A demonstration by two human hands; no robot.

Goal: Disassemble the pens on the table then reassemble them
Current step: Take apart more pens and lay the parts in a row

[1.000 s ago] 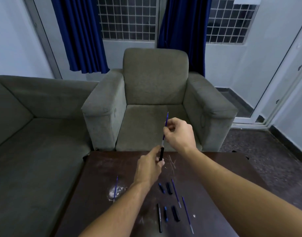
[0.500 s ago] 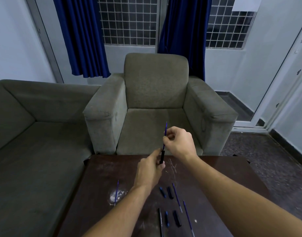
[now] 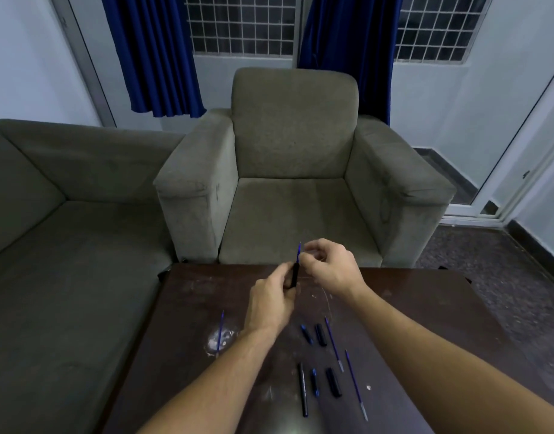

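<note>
Upright black pen barrel (image 3: 294, 275) with blue refill (image 3: 298, 252) protruding; loose parts (image 3: 320, 334) on table.

Four blue refills (image 3: 333, 343), two black barrels (image 3: 303, 389), four caps (image 3: 320, 334).

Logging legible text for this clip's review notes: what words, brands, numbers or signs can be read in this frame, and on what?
None can be read.
Black barrel on the table: no print can be made out at this size.
Pen held in the left hand and right hand: too small and blurred to show any text.
Loose refills and caps: no visible markings.
Armchair, curtains, walls: no labels or signs.
</note>
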